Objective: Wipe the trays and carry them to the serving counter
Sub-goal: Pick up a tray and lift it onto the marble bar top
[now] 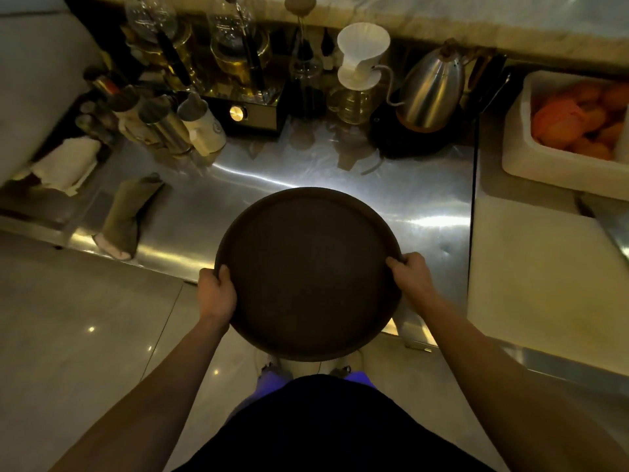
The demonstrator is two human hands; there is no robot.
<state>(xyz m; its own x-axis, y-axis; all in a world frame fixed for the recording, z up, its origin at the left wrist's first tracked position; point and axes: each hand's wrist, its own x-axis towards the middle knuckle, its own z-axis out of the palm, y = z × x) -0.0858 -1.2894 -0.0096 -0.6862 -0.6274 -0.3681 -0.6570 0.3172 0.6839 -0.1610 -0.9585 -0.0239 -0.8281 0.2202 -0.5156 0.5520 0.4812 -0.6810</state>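
Observation:
A round dark brown tray point(308, 270) is held level in front of me, half over the steel counter point(211, 199) and half over the floor. My left hand point(216, 294) grips its left rim, thumb on top. My right hand point(410, 279) grips the right rim the same way. The tray's surface is bare. A brownish cloth point(127, 212) lies crumpled on the counter to the left, apart from both hands.
Along the counter's back stand siphon brewers point(238, 59), metal canisters point(163, 124), a white dripper on a glass server point(360, 63) and a steel gooseneck kettle point(432, 93). A white bin of oranges point(544, 158) sits at right beside a white board point(531, 274). A white towel point(66, 166) lies far left.

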